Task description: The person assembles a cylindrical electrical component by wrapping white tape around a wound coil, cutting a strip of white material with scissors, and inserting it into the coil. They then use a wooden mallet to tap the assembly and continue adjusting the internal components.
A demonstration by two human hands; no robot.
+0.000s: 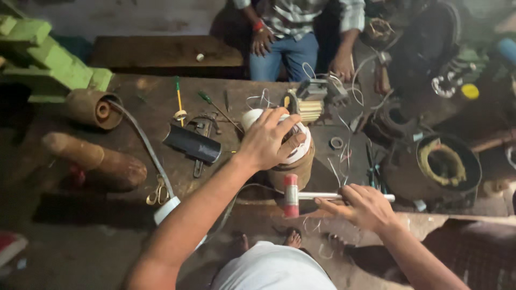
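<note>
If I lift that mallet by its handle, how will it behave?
The mallet will probably feel head-heavy: its red and pink head is thick, its pale handle thin. Its round head may roll on the bench. The handle looks stiff, and the right hand rests on it, while the left hand grips the winding.

On the bench [134, 115] lie a black tube [192, 143], a wrench [202, 140], two green-handled screwdrivers [178, 94], scissors [157, 192] and a brown cylinder [94, 162]. A green block [51, 62] sits far left; another person's hand [262, 42] rests opposite.
</note>
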